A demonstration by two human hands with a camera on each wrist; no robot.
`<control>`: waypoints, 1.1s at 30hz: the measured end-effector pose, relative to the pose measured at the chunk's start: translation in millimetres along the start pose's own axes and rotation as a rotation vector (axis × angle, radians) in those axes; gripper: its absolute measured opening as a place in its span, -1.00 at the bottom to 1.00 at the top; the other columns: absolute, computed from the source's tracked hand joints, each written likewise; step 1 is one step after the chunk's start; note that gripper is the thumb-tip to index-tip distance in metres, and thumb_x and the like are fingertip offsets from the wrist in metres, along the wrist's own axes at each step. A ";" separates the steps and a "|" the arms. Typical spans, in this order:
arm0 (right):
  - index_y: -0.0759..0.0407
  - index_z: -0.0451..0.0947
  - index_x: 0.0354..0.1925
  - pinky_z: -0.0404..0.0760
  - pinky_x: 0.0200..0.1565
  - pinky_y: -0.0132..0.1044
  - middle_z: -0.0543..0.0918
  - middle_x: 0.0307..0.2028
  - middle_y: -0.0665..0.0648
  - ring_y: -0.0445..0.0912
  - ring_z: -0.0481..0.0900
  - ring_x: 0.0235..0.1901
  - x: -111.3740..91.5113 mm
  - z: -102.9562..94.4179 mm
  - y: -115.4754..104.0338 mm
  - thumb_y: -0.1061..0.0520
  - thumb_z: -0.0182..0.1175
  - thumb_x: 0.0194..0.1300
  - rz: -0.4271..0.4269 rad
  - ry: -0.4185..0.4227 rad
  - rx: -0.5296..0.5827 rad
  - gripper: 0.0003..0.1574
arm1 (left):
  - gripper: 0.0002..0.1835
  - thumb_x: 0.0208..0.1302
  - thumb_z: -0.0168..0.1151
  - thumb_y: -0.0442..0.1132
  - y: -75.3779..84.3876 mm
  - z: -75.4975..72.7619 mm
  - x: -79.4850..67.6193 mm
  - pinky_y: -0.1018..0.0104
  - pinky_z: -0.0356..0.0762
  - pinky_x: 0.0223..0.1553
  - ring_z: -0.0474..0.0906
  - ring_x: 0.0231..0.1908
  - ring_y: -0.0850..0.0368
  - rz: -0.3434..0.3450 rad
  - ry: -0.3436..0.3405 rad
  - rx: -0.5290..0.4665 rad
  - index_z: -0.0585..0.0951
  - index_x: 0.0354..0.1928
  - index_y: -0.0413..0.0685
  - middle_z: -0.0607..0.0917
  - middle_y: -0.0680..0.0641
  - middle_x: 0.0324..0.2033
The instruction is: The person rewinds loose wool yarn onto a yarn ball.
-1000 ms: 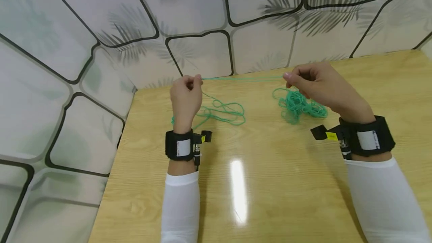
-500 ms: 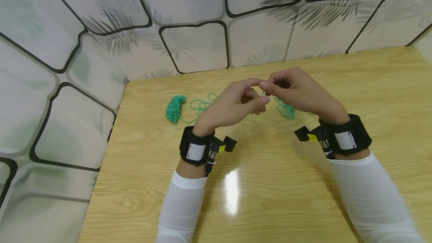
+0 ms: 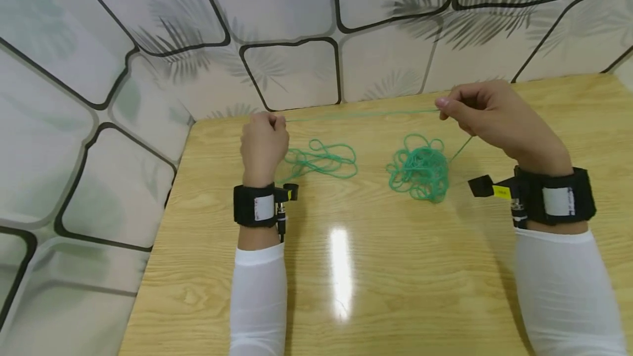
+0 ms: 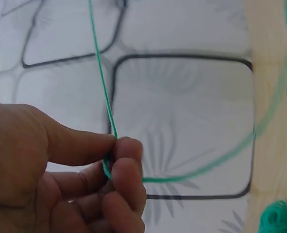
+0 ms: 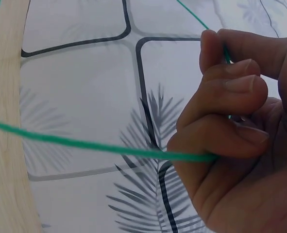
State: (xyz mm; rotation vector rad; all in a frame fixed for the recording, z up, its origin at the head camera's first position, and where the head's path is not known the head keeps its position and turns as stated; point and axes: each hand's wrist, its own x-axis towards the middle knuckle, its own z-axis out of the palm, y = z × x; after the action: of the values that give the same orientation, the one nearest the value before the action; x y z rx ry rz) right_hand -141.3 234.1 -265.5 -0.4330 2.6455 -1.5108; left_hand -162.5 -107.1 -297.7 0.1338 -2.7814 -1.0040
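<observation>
A thin green string (image 3: 361, 115) stretches between my two hands above the back of the table. My left hand (image 3: 264, 144) pinches it between thumb and forefinger; in the left wrist view the string (image 4: 102, 80) runs up from the pinch and a loose length curves off to the right. My right hand (image 3: 499, 117) pinches the other end of the span, and the string (image 5: 99, 147) also passes through its curled lower fingers. From that hand it slants down to a tangled green heap (image 3: 420, 172). Looser loops (image 3: 323, 159) lie on the table near my left hand.
A wound green bundle (image 4: 275, 218) shows at the lower right corner of the left wrist view. The wooden table (image 3: 395, 268) meets a patterned wall (image 3: 292, 78) at the back and left, close behind both hands.
Half a second ago my hands met near the middle; now they are spread wide with the string drawn between them. The right-hand heap is fuller in view and looks shifted toward the front.
</observation>
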 end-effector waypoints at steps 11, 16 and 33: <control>0.10 0.49 -0.44 0.22 -0.60 -0.21 0.29 -0.62 0.15 -0.02 0.20 -0.67 14.1 47.6 -5.7 -0.17 0.00 0.33 -0.135 -0.188 -0.064 -0.59 | -0.45 0.33 -0.01 0.06 66.7 38.4 -37.6 0.27 0.47 -0.44 0.56 -0.41 0.18 0.506 -0.647 -0.477 0.29 0.30 0.04 0.56 0.08 -0.03; 0.08 0.51 -0.45 0.22 -0.58 -0.22 0.28 -0.61 0.13 -0.03 0.21 -0.64 13.7 46.7 -5.1 -0.19 0.03 0.30 -0.127 -0.188 -0.078 -0.58 | -0.68 0.34 0.02 -0.03 69.2 43.9 -38.7 0.32 0.39 -0.54 0.44 -0.57 0.19 0.558 -0.572 -0.474 0.54 0.00 -0.02 0.57 0.02 -0.51; 0.03 0.56 -0.25 0.27 -0.57 -0.17 0.26 -0.64 0.16 -0.01 0.19 -0.66 -3.9 5.7 11.2 -0.15 0.04 0.31 -0.039 -0.057 -0.084 -0.68 | -0.73 0.37 -0.03 -0.16 13.1 18.3 -16.0 0.23 0.29 -0.68 0.39 -0.64 0.09 0.172 0.181 -0.003 0.59 -0.31 -0.16 0.53 -0.05 -0.58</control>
State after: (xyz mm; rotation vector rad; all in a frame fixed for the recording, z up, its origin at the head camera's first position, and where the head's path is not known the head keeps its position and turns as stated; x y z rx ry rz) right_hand -138.8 235.8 -278.3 -0.5282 2.6794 -1.3798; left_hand -150.8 -83.3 -305.4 -0.0142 -2.5770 -0.9059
